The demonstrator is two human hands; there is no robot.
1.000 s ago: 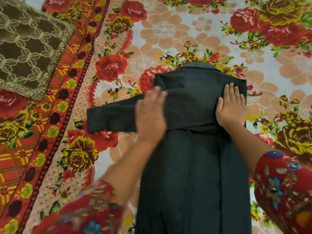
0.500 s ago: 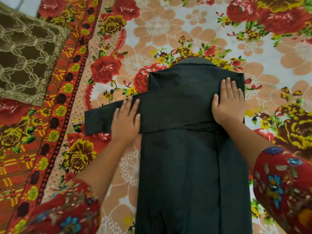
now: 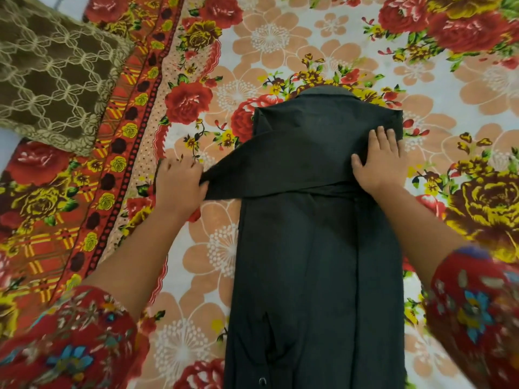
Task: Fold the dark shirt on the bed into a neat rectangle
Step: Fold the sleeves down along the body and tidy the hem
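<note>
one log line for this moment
phase: sleeve fold | left hand: grips sleeve end | right hand: presses flat on dark shirt

Floral sheet (image 3: 280,37) fills most of the view: peach flowers on white, big red and yellow roses. Red border band (image 3: 118,130) with yellow checks and a row of dark dots runs diagonally down its left side. Brown cushion (image 3: 53,71), pale lattice pattern, lies top left, overlapping the band. Pale patch (image 3: 5,153) at far left edge, unclear what.

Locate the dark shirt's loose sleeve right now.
Head view, left of centre: the sleeve crosses the top of the dark shirt, its end gripped by the left hand.
</note>
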